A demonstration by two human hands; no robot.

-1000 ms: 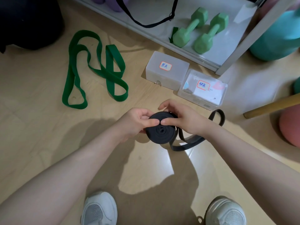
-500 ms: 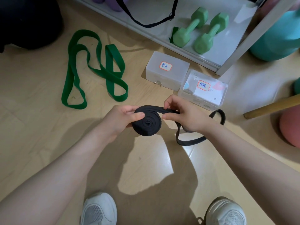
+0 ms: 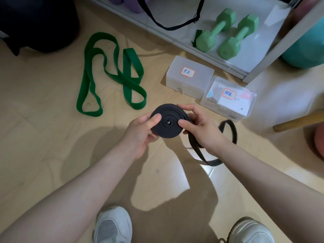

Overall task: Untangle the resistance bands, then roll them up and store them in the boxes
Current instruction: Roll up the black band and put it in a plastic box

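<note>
A black resistance band (image 3: 167, 122) is wound into a flat coil held above the floor, spiral face up. My left hand (image 3: 140, 133) grips its left edge with the thumb on top. My right hand (image 3: 198, 128) pinches its right side, and the loose black tail loops out under that wrist to the right. A green resistance band (image 3: 114, 74) lies loosely twisted on the floor at the upper left. Two closed translucent boxes stand beyond my hands: one box (image 3: 190, 77) with a red-edged label, and a second labelled box (image 3: 228, 99) to its right.
A low white shelf (image 3: 175, 37) holds two green dumbbells (image 3: 226, 33) and a black strap. A dark round object (image 3: 38, 23) sits at the upper left. A teal ball (image 3: 305, 51), a wooden stick (image 3: 298, 121) and a pink ball lie right. My white shoes (image 3: 113, 225) are below.
The coil has grown as more band was wound on, and it has tipped so its spiral face points up. The loose tail has shortened. The green band and boxes stayed put.
</note>
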